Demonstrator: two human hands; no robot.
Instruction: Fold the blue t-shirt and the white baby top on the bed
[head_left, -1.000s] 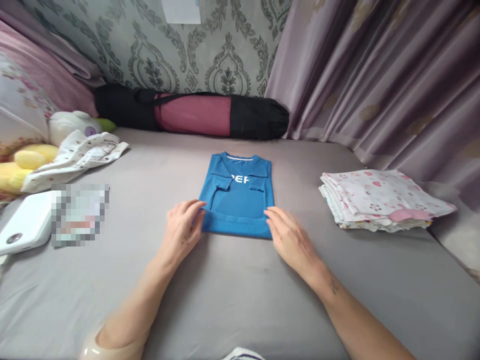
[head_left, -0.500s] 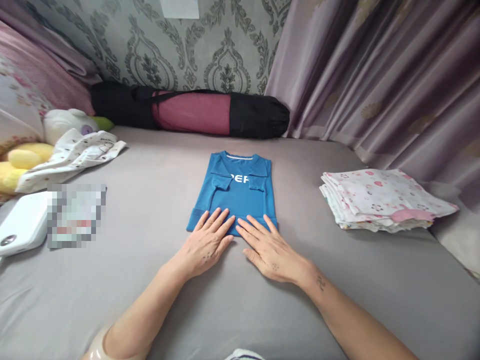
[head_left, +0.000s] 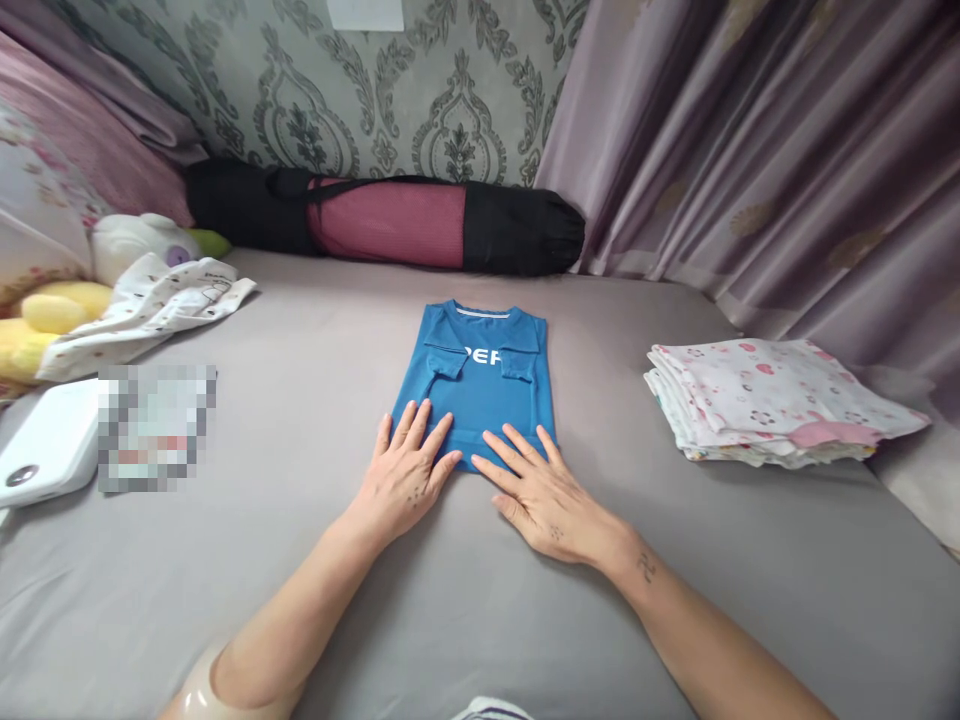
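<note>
A blue shirt [head_left: 484,400] with white lettering lies folded on the bed in front of me, its collar facing away and both sleeves turned in over the front. Its near edge has a folded-up band. My left hand [head_left: 405,475] rests flat on the near left corner, fingers spread, gripping nothing. On the near right part of that band lies my right hand [head_left: 536,490], also flat with fingers apart. Both thumbs point inward, and the hands cover parts of the hem.
A grey sheet [head_left: 300,400] covers the bed. To the right is a stack of folded patterned cloths [head_left: 772,400]. At left are a white device [head_left: 52,445], a blurred-out flat object [head_left: 157,430] and plush toys [head_left: 139,245]. A black and maroon long bag [head_left: 386,222] lies along the wall.
My left hand has shifted slightly left and forward, to the shirt's corner, with its fingers more spread. My right hand stays nearly in place on the hem. The view has moved slightly.
</note>
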